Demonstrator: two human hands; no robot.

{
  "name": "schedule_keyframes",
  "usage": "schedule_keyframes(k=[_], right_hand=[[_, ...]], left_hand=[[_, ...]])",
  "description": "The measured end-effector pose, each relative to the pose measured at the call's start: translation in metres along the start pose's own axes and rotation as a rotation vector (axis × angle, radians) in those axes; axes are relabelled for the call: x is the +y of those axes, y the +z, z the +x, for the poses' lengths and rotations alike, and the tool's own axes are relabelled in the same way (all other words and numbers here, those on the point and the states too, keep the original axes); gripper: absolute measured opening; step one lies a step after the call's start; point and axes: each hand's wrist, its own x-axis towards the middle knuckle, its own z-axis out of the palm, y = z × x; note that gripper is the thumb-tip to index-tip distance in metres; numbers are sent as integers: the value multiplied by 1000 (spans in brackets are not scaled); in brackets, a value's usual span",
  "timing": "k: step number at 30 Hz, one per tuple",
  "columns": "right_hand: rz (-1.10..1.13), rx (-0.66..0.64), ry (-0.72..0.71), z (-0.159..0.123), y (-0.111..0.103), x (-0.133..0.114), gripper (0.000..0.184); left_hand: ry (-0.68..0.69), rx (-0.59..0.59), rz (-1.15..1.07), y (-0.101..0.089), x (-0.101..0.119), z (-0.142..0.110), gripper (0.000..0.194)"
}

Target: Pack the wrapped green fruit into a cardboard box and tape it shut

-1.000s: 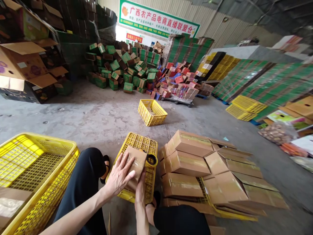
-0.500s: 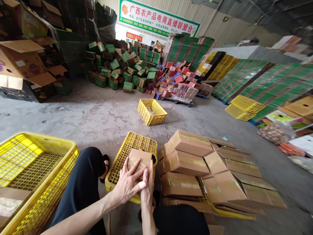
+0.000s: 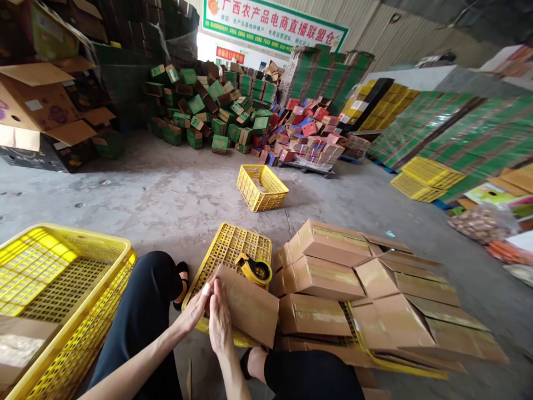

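Note:
A brown cardboard box [image 3: 252, 305] sits turned at an angle on an upturned yellow plastic crate [image 3: 239, 236] between my knees. My left hand [image 3: 195, 308] lies along the box's left side, fingers stretched; its fingertips are partly hidden. Close beside it, my right hand [image 3: 220, 322] rests flat against the same side, fingers straight and together. Neither hand wraps around the box. Behind the box, a yellow and black tape dispenser [image 3: 255, 269] lies on the crate.
Stacked cardboard boxes [image 3: 328, 272] stand close on my right. On my left is a large yellow crate [image 3: 89, 239] with a cardboard box [image 3: 25, 344] inside. Another yellow crate [image 3: 262, 189] stands ahead on the floor, before a heap of green boxes [image 3: 219, 119].
The box has turned and tipped, bringing a broad plain face into view. Both hands have moved from its top to its left side, and the tape dispenser now shows more fully.

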Motion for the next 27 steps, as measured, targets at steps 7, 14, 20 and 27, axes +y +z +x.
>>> schedule_keyframes(k=[7, 14, 20, 27], right_hand=[[-402, -38, -176, -10, -2, 34, 54], [-744, -78, -72, -28, -44, 59, 56], [-806, 4, 129, -40, -71, 73, 62], [-687, 172, 276, -49, -94, 111, 77]], left_hand=[[179, -4, 421, 2, -32, 5, 73], [472, 173, 979, 20, -48, -1, 68], [516, 241, 1110, 30, -41, 6, 73], [531, 245, 1089, 30, -42, 28, 72]])
